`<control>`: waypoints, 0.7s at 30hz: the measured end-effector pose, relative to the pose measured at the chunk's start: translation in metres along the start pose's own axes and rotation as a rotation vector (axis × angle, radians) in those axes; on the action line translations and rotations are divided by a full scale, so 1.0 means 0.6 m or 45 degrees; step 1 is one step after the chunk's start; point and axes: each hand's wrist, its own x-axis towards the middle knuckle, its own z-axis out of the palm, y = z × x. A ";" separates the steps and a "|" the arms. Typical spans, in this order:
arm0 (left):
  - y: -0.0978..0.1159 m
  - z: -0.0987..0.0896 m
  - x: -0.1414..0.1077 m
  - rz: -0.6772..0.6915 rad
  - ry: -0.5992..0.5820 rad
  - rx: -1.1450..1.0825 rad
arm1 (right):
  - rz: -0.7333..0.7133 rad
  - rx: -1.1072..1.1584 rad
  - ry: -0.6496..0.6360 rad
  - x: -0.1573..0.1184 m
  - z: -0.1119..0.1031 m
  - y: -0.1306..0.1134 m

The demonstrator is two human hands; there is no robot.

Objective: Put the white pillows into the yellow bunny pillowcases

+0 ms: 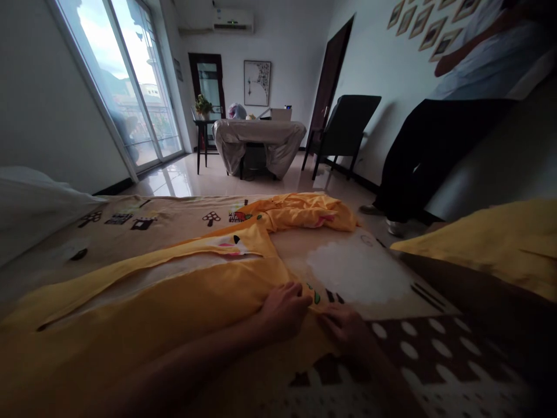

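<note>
The left hand [287, 305] and right hand [343, 326] pinch a yellow cloth [161, 325] by its edge over patterned bedding [357, 270]; light, even tension should keep it flat.

A yellow-orange cloth cover [174, 307] lies creased, its long slit [148, 277] gaping, one end bunched near the bed's [183, 212] far edge.

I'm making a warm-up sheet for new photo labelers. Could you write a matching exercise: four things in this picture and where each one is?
1. Yellow cloth
2. Air conditioner
3. Potted plant
4. Dark chair

A. High on the far wall
B. Right of the covered table
C. Touched by the left hand and right hand
D. On a black stand

Pairs: 1-C, 2-A, 3-D, 4-B
</note>
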 end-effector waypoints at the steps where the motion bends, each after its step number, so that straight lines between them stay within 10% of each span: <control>1: 0.001 -0.003 0.000 0.010 0.009 -0.012 | -0.045 -0.047 0.063 -0.001 0.001 -0.002; 6: 0.004 -0.013 0.001 0.048 0.036 -0.027 | -0.240 -0.270 0.342 0.008 0.017 -0.023; 13: 0.012 -0.024 0.002 0.056 0.008 0.019 | -0.064 -0.417 -0.034 0.007 0.007 -0.006; 17: -0.007 -0.078 -0.015 0.076 -0.042 0.219 | 0.014 -0.314 0.109 -0.011 -0.029 0.026; 21: -0.077 -0.159 -0.064 -0.270 0.039 0.403 | -0.126 -0.309 0.493 -0.018 -0.039 0.027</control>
